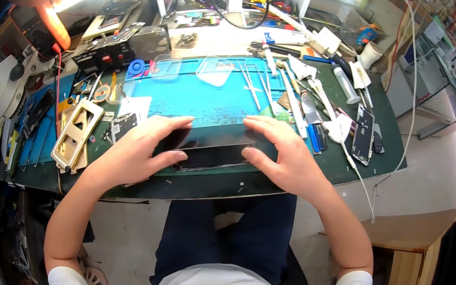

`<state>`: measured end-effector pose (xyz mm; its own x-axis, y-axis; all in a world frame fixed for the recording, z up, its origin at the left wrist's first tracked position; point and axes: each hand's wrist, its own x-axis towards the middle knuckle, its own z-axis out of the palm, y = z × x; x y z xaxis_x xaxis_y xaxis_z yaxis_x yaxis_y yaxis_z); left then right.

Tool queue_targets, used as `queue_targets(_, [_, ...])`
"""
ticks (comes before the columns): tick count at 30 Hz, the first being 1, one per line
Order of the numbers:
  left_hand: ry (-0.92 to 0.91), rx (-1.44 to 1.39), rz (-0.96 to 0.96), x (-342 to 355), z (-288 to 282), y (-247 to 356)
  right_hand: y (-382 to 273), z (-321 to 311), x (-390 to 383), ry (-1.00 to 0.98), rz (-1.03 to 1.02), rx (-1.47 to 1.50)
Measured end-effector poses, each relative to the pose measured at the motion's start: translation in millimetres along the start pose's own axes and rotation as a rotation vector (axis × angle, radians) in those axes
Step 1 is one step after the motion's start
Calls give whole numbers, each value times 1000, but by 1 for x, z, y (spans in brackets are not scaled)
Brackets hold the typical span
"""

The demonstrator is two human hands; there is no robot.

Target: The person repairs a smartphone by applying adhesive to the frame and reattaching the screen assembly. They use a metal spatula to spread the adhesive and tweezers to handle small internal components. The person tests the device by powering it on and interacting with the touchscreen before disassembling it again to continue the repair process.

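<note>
Between my two hands is a flat, glossy black panel (212, 157), wide and thin, tilted so that its long edge faces me. The frame does not show whether it is a phone, a tablet or a loose screen. My left hand (138, 148) grips its left end, thumb in front and fingers over the top. On the right end my right hand (286, 158) has the same grip, with the thumb on the near side. The panel is above the near edge of a blue work mat (186, 101). Its underside is hidden.
Tweezers (251, 87), clear plastic trays (214, 71) and a blue tape roll (136, 69) lie on the mat. To the right are a syringe (345, 84) and an opened phone part (363, 135). A gold metal frame (77, 134) lies left. A white cable hangs over the right edge.
</note>
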<state>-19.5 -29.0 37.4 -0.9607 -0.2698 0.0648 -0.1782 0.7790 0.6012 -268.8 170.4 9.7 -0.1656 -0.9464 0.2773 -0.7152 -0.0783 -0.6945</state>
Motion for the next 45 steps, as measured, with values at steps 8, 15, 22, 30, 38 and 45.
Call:
queue_targets(8, [23, -178, -38, 6, -3, -6, 29, -20, 28, 352, 66, -325])
queue_targets(15, [51, -158, -74, 12, -7, -11, 46, 6, 97, 204, 80, -638])
queue_targets(22, [95, -131, -77, 18, -9, -18, 59, 26, 125, 261, 103, -880])
queue_targets(30, [105, -250, -96, 18, -8, -31, -16, -31, 45, 408, -13, -74])
queue_targets(38, [122, -282, -77, 22, -9, -32, -26, 26, 28, 76, -201, -351])
queue_targets(45, [122, -271, -34, 23, -8, -37, -14, 46, 37, 137, -301, -387])
